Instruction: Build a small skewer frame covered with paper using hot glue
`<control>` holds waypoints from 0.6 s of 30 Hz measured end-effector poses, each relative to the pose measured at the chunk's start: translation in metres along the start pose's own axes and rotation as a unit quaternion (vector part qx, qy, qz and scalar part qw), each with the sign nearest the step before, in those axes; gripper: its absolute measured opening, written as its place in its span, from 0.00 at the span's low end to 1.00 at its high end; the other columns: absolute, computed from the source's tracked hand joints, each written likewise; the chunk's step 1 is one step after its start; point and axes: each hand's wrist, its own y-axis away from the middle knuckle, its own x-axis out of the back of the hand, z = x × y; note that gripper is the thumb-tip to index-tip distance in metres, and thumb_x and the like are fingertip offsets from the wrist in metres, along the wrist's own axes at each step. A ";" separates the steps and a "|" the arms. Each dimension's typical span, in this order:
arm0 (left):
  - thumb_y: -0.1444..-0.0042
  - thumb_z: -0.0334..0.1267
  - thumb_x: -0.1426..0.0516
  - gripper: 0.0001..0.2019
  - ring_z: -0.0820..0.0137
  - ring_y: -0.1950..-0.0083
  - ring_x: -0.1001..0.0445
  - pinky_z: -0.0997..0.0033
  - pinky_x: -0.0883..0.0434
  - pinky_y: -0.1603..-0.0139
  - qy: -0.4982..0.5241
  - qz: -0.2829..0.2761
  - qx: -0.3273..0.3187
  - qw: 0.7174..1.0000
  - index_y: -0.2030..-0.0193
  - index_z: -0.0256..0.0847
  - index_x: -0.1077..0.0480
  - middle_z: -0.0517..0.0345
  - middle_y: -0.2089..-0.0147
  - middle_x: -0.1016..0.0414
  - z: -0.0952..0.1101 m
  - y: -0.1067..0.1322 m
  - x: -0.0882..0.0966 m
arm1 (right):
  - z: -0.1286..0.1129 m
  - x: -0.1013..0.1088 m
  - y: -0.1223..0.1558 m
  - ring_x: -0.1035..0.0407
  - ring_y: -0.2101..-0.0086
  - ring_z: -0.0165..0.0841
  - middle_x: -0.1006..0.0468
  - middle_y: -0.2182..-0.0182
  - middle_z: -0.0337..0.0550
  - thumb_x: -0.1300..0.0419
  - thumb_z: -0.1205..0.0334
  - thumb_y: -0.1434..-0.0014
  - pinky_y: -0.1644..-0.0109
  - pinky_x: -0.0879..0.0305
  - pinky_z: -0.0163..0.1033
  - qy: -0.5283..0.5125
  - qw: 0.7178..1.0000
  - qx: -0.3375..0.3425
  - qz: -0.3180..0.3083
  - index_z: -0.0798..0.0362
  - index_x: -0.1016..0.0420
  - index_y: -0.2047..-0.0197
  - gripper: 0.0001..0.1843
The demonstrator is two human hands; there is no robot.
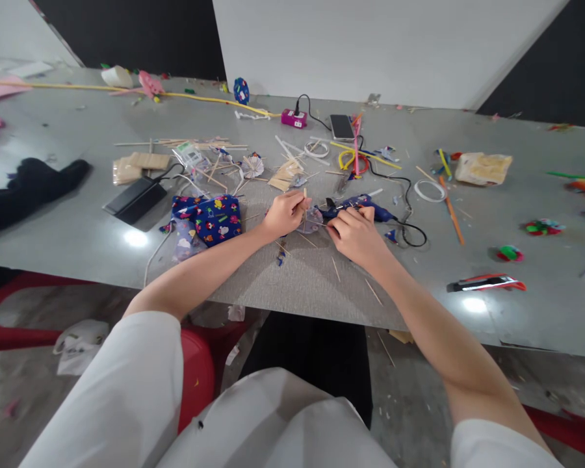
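Note:
Over the middle of the table, my left hand point(287, 213) is closed, a short wooden stick point(305, 194) upright between its fingertips. Just to the right, my right hand point(355, 234) pinches a thin wooden stick point(318, 223) that points toward the left hand. Between the two hands sits a clear, pale round piece point(312, 220), partly hidden by the fingers. A blue glue gun point(383, 212) lies right behind my right hand, its body partly covered by it. Left of my left hand is a folded blue patterned cloth point(219, 218).
Loose sticks, paper fans point(252, 166) and clear tube coils point(429, 190) litter the table point(292, 283). A black power bank point(135, 200) lies left; a phone point(342, 127) and a purple power socket point(294, 118) stand behind. A box cutter point(487, 283) lies right. Cables cross the surface.

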 end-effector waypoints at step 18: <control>0.24 0.45 0.52 0.21 0.69 0.68 0.32 0.67 0.35 0.64 0.002 0.001 0.000 1.000 0.71 0.42 0.36 0.55 0.71 0.30 0.002 -0.001 0.000 | -0.016 0.008 0.002 0.33 0.57 0.44 0.24 0.66 0.49 0.51 0.65 0.26 0.47 0.48 0.51 -0.005 1.000 0.027 0.006 0.50 0.22 0.63 0.18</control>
